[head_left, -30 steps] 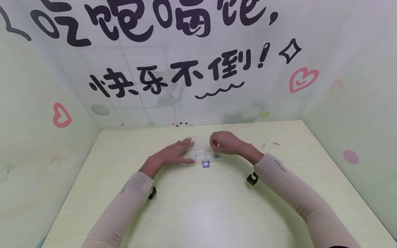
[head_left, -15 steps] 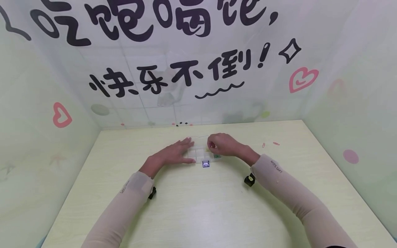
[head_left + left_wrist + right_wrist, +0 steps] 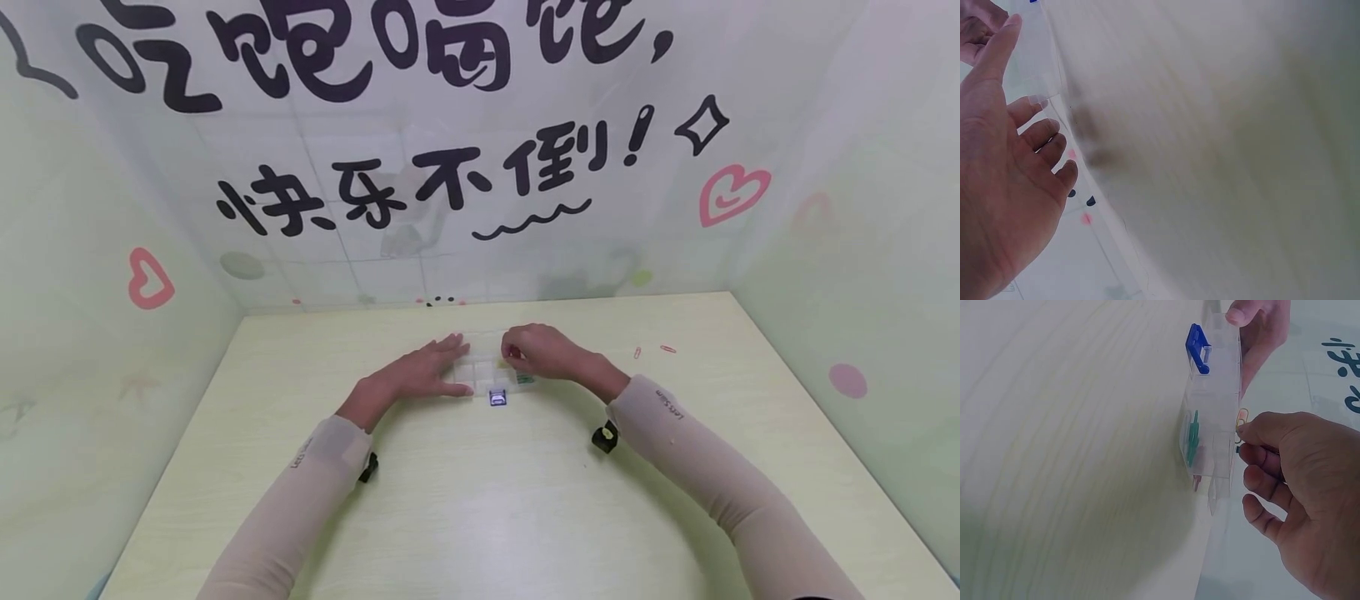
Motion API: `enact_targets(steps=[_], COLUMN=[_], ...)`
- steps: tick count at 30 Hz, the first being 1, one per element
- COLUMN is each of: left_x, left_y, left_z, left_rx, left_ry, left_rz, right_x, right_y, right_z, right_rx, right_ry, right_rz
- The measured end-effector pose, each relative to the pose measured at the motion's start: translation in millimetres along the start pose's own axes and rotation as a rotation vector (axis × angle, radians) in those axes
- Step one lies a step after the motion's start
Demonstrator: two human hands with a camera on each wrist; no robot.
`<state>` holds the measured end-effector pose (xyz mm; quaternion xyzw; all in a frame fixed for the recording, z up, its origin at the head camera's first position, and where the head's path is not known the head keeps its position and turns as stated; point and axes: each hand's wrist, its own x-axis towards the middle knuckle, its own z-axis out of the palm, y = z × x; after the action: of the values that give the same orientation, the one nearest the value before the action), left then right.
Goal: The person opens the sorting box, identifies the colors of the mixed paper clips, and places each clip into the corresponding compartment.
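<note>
My left hand lies flat, fingers straight, steadying the clear compartment box mid-tabletop. My right hand pinches a yellow paper clip above the box's compartments.

Staged recording booth: pale wooden table boxed in by printed walls with cartoon lettering, hearts.

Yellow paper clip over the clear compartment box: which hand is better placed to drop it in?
Right hand: it already pinches the yellow paper clip at the clear box. The left hand rests flat against the box's left end, probably steadying it.
</note>
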<state>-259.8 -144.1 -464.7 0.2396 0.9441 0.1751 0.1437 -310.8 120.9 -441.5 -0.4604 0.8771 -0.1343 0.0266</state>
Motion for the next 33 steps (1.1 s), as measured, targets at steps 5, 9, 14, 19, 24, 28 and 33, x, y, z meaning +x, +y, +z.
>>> enact_targets(steps=[5,9,14,19,24,28,33], left_x=[-0.6,-1.3,-1.3,-1.5,-2.0,-1.8,-0.7], left_y=[1.3,3.0,3.1,2.8,3.6,3.5,2.5], left_z=[-0.5,-1.5,-1.4,-1.1,-1.8,-1.9,-1.7], left_rx=[-0.002,-0.014,-0.008,-0.009,-0.011,-0.013,-0.003], left_ry=[-0.005,-0.002,0.009,0.011,0.009,0.006,0.008], left_rz=[-0.005,-0.010,-0.002,0.002,-0.007,-0.010,-0.002], right_x=[1.3,0.9,0.8,1.9,2.4,2.1,0.1], right_y=[-0.3,0.0,0.0,-1.3,-2.5,-2.4,-2.0], right_z=[2.2,2.7,1.8,0.2,-1.0,-1.0,-2.3], right_rx=[-0.014,-0.020,-0.021,-0.017,0.002,0.002,-0.010], right_ry=[0.014,0.033,0.057,0.041,0.030,0.040,0.052], right_rz=[0.006,0.009,0.004,-0.005,-0.009,-0.022,-0.034])
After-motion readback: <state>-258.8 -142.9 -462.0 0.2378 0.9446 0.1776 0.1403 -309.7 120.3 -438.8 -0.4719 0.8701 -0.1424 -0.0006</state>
